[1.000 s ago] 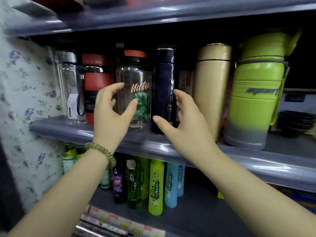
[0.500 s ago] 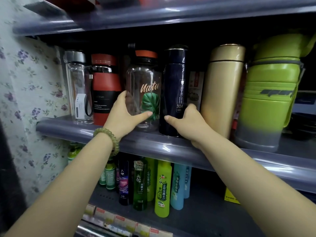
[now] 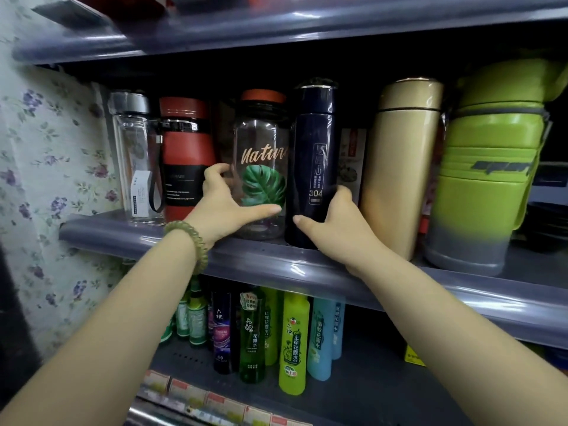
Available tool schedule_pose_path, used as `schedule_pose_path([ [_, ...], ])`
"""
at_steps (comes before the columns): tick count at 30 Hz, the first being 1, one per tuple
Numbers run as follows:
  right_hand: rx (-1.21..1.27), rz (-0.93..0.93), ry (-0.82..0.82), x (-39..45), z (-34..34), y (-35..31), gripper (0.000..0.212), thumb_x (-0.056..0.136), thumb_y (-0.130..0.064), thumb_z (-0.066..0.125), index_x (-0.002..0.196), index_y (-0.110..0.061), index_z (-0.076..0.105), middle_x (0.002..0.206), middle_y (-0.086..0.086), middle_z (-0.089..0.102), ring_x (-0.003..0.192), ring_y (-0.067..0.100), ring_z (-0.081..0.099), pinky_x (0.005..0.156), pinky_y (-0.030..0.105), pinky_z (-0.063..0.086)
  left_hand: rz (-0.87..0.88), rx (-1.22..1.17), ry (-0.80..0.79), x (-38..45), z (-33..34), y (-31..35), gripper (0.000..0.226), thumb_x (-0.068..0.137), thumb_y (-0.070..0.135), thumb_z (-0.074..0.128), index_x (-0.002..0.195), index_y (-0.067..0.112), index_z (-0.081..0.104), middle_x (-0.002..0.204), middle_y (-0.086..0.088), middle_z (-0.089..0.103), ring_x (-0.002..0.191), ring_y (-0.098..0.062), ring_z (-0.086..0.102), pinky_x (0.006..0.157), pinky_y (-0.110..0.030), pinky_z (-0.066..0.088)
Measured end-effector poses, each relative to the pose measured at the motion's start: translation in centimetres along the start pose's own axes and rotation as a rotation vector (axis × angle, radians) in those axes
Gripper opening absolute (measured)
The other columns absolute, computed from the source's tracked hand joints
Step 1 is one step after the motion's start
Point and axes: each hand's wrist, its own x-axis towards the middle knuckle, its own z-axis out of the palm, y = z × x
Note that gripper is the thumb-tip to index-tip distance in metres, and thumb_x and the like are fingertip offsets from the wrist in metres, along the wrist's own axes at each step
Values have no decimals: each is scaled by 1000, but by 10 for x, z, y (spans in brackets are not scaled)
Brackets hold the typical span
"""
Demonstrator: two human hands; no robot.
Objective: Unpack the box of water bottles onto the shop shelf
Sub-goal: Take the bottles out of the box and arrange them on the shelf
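Observation:
A clear bottle with a green leaf print and an orange lid (image 3: pixel 261 142) stands on the grey shop shelf (image 3: pixel 267 262). My left hand (image 3: pixel 224 207) wraps its lower part, thumb across the front. Right beside it stands a dark navy flask (image 3: pixel 313 149). My right hand (image 3: pixel 335 226) grips the flask's base, thumb in front and fingers behind. Both bottles stand upright on the shelf.
On the same shelf, a clear bottle with a silver lid (image 3: pixel 135 155) and a red bottle (image 3: pixel 184 155) stand to the left, a gold flask (image 3: pixel 399 161) and a big green jug (image 3: pixel 488 167) to the right. Spray bottles (image 3: pixel 292 339) fill the shelf below. Floral wallpaper (image 3: pixel 46 179) bounds the left.
Both hands have gone from hovering open in front of the bottles to closing around their lower parts. The camera has moved closer to the shelf.

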Motion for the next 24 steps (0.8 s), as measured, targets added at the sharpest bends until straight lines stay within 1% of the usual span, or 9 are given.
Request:
schedule_pose_path([
  [2,-78,-36,41,-2,3,0,63,83,-26,71,127,-4,31,131,12,46,112,21,49,86,24,39,19,55,-5,2,0,-2,119,39,62,84,134,37,16,141,0,37,126,-16,46,108,-39,41],
  [4,-130,-64,77,-4,5,-1,68,83,-28,72,128,-3,29,133,14,42,110,20,45,86,22,36,0,-9,-79,5,-9,-6,113,46,53,87,138,30,25,139,4,46,124,-13,51,108,-38,41],
  [5,-137,-66,82,-4,5,-2,69,83,-29,72,129,-2,28,133,14,41,109,20,45,86,22,36,6,-56,-131,7,-13,-7,102,56,41,88,139,24,31,135,6,51,121,-11,54,108,-36,42],
  [7,-119,-50,66,-4,4,-3,71,83,-29,72,130,-3,26,131,13,42,110,20,46,86,23,38,38,-135,-248,5,-20,-7,68,75,11,77,133,19,42,126,7,59,114,-5,59,106,-29,45],
  [9,-78,-34,33,-3,2,-3,69,83,-26,71,130,-4,26,126,7,46,105,16,47,83,23,39,52,-197,-319,5,-23,-8,59,81,-3,66,131,20,44,124,6,59,111,-2,60,98,-18,48],
  [11,-48,-17,2,-2,0,-2,65,85,-22,70,130,-3,27,127,6,48,106,17,49,84,24,40,39,-217,-323,6,-24,-11,64,82,-2,65,137,17,38,127,6,57,113,-2,59,92,-14,49],
  [15,-31,19,-12,1,0,0,67,84,-22,70,132,-2,28,136,12,47,121,25,49,98,33,44,62,-108,-324,6,-20,-7,67,85,8,66,141,18,31,125,15,54,111,6,55,86,-4,45],
  [19,-35,18,-1,1,0,0,64,85,-21,70,130,-3,29,134,10,48,117,23,50,90,27,41,58,-61,-364,10,-21,-4,68,87,8,63,143,17,26,122,17,52,107,9,54,79,1,44],
  [24,-76,14,13,0,1,0,63,84,-22,71,128,-2,30,133,12,48,118,24,50,87,26,40,65,-50,-400,10,-25,-5,70,88,9,62,146,15,24,138,7,49,115,7,52,88,-2,43],
])
